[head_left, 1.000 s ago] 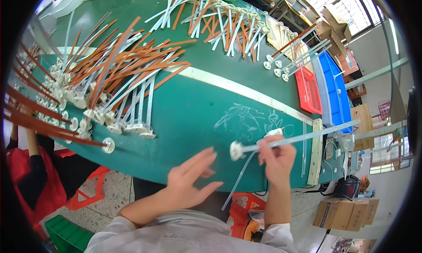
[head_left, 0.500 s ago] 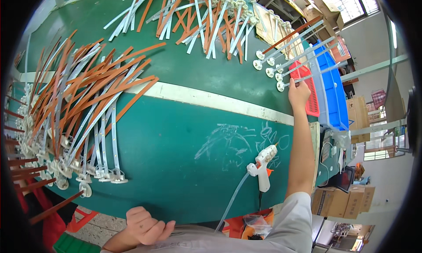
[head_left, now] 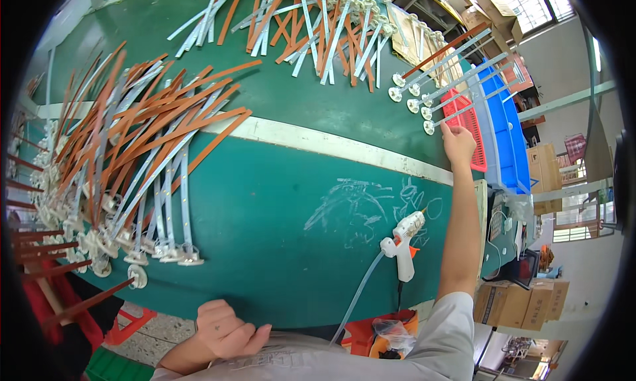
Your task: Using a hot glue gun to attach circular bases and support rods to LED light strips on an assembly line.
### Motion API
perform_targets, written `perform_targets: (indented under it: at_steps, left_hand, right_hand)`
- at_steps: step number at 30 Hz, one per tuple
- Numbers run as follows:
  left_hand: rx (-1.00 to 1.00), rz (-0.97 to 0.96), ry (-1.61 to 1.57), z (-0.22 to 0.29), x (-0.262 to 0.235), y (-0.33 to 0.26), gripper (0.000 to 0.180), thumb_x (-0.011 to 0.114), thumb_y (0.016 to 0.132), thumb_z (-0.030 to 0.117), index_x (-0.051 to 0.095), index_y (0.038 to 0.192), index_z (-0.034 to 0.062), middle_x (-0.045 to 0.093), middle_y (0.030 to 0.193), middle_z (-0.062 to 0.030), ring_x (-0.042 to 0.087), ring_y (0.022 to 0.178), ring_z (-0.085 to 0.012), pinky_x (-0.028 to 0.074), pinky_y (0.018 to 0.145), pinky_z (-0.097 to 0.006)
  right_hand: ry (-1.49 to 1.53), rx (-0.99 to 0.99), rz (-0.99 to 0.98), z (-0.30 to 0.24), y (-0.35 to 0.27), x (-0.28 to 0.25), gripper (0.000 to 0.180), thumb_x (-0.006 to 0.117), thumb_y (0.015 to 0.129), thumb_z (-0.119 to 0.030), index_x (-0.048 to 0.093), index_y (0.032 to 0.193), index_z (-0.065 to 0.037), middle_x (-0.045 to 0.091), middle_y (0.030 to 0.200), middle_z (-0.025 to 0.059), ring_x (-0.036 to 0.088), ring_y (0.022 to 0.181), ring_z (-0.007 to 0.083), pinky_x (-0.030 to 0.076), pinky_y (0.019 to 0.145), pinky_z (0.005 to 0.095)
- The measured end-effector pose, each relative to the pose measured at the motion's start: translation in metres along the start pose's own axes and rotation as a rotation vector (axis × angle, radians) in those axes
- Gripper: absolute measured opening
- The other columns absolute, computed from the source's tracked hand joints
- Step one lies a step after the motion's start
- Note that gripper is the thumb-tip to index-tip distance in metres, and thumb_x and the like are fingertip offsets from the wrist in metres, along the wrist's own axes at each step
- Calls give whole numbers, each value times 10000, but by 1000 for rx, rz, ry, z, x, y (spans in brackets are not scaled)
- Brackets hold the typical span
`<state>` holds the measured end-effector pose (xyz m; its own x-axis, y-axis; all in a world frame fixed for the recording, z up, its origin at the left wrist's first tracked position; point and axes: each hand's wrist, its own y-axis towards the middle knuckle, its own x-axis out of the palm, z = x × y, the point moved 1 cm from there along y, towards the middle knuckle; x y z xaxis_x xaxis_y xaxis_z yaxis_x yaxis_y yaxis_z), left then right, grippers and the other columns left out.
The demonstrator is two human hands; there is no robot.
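Note:
My right hand (head_left: 460, 146) reaches to the far right of the green table, its fingertips just below the nearest of several strips that stand on round white bases (head_left: 429, 127). The fingers look loosened and apart from that strip, though its lower part lies close to them. My left hand (head_left: 228, 331) rests loosely curled at the near table edge in front of my body, with nothing in it. Between the hands, nearer the right forearm, a white hot glue gun (head_left: 405, 245) lies on the table, with a clear glue stick (head_left: 361, 295) trailing from its back.
A dense bundle of brown and silver strips (head_left: 165, 126) with white bases fills the left side. More strips (head_left: 324, 40) lie along the far edge. A red basket (head_left: 472, 139) and a blue tray (head_left: 507, 139) stand at the right edge. Chalk-like drawings mark the tabletop.
My right hand has drawn back slightly toward me from the nearest standing strip and appears to have let go. The whole view has shifted a little. My left hand stays curled.

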<state>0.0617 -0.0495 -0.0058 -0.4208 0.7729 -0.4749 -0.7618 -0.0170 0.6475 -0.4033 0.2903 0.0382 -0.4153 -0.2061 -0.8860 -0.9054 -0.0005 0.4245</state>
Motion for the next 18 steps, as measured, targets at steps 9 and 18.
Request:
perform_targets:
  at_steps: [9, 18]
  left_hand:
    - [40, 43, 83, 4, -3, 2, 370, 775, 668, 102, 435, 523, 109, 369, 475, -2, 373, 388, -178, 281, 393, -316]
    - [18, 185, 312, 15, 6, -14, 376, 742, 686, 111, 411, 510, 101, 402, 470, -21, 468, 416, -199, 378, 409, -330]
  right_hand:
    - [376, -339, -344, -162, -129, -74, 234, 696, 825, -236, 682, 826, -2, 651, 640, 43, 600, 597, 89, 449, 561, 254]
    - [557, -706, -772, -372, -269, -54, 359, 711, 776, -372, 693, 730, -17, 620, 576, 51, 587, 541, 135, 461, 554, 298]
